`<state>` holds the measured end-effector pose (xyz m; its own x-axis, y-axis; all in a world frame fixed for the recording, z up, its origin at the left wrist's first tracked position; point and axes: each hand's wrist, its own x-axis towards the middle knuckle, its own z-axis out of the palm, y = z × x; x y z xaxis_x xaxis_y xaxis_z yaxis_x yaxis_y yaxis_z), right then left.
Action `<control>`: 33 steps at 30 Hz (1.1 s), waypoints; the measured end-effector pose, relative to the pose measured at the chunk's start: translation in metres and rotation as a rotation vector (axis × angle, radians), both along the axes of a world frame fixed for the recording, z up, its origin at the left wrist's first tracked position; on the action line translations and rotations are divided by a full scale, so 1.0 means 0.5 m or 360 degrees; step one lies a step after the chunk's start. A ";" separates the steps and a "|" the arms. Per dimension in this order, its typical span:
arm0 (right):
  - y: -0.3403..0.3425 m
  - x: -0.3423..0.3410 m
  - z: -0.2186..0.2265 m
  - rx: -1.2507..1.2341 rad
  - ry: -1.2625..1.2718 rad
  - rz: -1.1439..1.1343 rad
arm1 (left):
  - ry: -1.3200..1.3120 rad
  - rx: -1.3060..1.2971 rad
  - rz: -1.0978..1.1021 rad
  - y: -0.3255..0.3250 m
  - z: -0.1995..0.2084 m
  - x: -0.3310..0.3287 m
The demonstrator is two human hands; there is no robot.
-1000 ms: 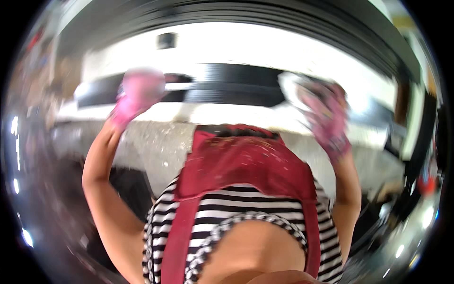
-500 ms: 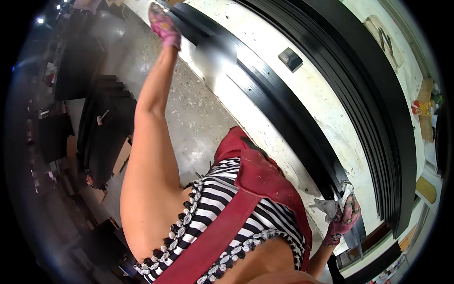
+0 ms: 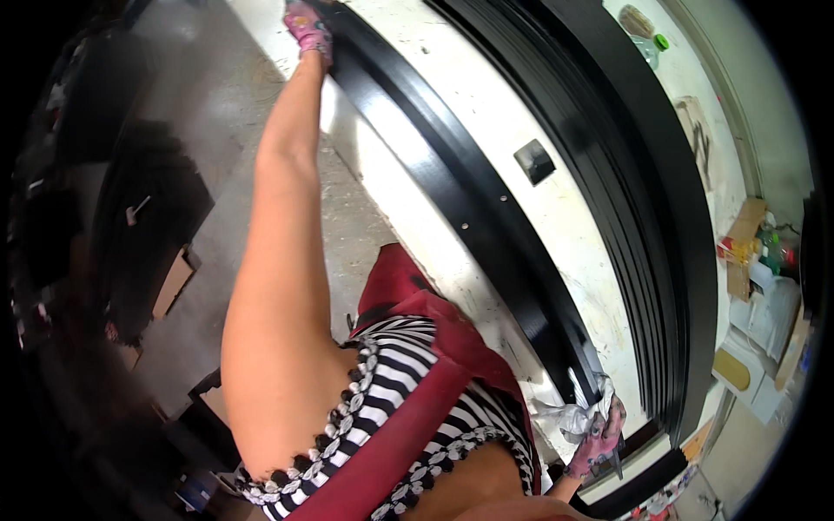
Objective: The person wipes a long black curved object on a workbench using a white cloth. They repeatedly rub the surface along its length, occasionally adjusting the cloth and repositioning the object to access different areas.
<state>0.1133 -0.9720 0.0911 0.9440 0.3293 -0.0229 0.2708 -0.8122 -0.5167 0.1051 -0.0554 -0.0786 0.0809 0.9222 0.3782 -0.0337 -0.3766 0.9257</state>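
Left hand (image 3: 307,28) nearer view's edge; cropped

Looks steeply down, as the left of two fisheyes worn side by side at head height. Sits close above the apron (image 3: 469,347), on the near side of the strip (image 3: 484,213), and faces across the strip at a slant. Reaches from floor (image 3: 356,226) nearside of the strip to a bottle (image 3: 649,50) beyond it. Shows the strip curved.
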 end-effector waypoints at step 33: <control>0.947 0.976 -0.078 0.0041 -0.0882 0.0710 | -0.0023 0.0009 -0.0134 -0.068 0.018 0.029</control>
